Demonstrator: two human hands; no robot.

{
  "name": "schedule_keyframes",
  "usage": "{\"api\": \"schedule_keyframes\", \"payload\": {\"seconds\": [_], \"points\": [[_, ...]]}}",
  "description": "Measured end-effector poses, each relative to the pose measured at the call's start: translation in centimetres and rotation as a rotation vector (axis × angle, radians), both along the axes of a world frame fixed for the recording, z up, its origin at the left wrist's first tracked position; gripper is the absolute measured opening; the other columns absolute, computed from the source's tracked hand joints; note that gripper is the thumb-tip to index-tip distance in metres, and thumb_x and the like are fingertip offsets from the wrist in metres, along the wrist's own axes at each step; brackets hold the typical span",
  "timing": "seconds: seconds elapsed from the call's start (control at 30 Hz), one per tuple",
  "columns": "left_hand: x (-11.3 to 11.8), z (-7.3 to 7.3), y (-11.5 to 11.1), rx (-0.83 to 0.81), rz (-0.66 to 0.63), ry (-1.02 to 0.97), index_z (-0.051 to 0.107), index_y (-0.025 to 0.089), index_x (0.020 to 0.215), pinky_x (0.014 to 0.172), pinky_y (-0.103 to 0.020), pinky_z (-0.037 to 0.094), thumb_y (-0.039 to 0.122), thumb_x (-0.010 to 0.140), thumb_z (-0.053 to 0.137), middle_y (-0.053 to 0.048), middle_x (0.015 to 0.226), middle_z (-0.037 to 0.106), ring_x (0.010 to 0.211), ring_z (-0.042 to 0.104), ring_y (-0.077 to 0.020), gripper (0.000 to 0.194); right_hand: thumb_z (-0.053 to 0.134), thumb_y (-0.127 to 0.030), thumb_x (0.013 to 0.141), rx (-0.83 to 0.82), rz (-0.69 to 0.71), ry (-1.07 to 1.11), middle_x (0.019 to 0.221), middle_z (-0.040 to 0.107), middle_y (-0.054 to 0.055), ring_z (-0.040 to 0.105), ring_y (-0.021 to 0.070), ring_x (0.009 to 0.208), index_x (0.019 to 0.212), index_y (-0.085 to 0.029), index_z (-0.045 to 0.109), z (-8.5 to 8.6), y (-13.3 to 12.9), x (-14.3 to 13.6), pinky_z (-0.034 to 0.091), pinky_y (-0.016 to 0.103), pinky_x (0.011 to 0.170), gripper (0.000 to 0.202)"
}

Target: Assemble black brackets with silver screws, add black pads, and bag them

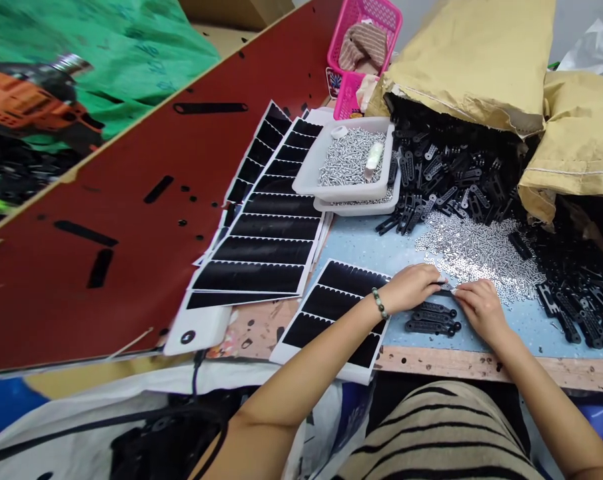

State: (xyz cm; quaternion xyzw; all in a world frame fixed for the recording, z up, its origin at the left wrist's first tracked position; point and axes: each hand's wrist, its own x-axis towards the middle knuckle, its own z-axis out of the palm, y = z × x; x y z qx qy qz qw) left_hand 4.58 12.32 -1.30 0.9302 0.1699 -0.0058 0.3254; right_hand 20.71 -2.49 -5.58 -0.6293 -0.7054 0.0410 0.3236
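Over the blue work surface (371,240), my left hand (414,287), with a beaded bracelet at the wrist, pinches one end of a small black part (445,291). Fingers of my right hand (481,307) are closed at the other end of that part, near a tiny metallic piece too small to name. Just below lies a small stack of black parts (431,319) with round ends. Behind my hands spreads a heap of silver screws (486,250).
White trays of screws (306,167) stand behind sheets of black strips (266,243). Paper sacks (476,60) spill black parts at the back right. A pink basket (334,40) sits at the back. A red board (146,220) slants along the left, with an orange tool (21,100) beyond.
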Motion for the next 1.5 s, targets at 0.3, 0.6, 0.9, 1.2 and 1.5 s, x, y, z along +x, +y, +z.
{"api": "schedule_keyframes", "payload": {"seconds": [0.3,0.6,0.9,1.2,1.5], "points": [[-0.7,-0.5,-0.1,-0.051,0.0,0.025,0.065,0.019,0.103,0.083,-0.029,0.044,0.02,0.09,0.053,-0.004,0.099,0.063,0.095,0.057,-0.0185,0.018,0.05,-0.022,0.093,-0.025,-0.003,0.039,0.092,0.07,0.004,0.059,0.0171,0.084,0.095,-0.022,0.066,-0.4,-0.1,-0.7,0.039,0.04,0.09,0.015],[-0.5,0.5,0.4,-0.069,0.01,-0.024,0.065,0.018,0.104,0.086,-0.03,0.044,0.019,0.091,0.051,-0.005,0.098,0.064,0.094,0.058,-0.0178,0.019,0.05,-0.022,0.093,-0.012,-0.034,0.018,0.093,0.07,0.004,0.059,0.0175,0.085,0.094,-0.023,0.066,0.3,0.1,-0.4,0.036,0.042,0.094,0.016],[-0.8,-0.9,0.0,-0.082,0.022,0.002,0.067,0.02,0.103,0.086,-0.027,0.043,0.018,0.088,0.054,-0.004,0.106,0.061,0.098,0.057,-0.0174,0.019,0.049,-0.022,0.092,-0.04,-0.025,0.009,0.092,0.07,0.004,0.061,0.0169,0.086,0.095,-0.024,0.066,-1.2,-0.5,-1.4,0.036,0.043,0.097,0.017],[-1.7,-1.1,0.3,-0.049,-0.011,0.036,0.065,0.02,0.103,0.082,-0.03,0.044,0.021,0.09,0.051,-0.005,0.098,0.064,0.094,0.058,-0.0194,0.019,0.048,-0.028,0.09,0.087,-0.411,-0.048,0.103,0.06,0.013,0.055,0.0248,0.097,0.111,-0.019,0.06,0.4,0.9,5.0,0.044,0.042,0.083,0.026],[1.2,1.1,-0.6,-0.111,0.183,-0.184,0.045,0.021,0.128,0.094,-0.036,0.044,0.037,0.094,0.043,-0.009,0.123,0.054,0.112,0.052,-0.0216,0.037,0.048,-0.028,0.09,0.104,-0.523,0.024,0.098,0.064,0.012,0.057,0.0252,0.092,0.109,-0.018,0.059,1.4,2.3,9.2,0.046,0.041,0.08,0.024]]}}
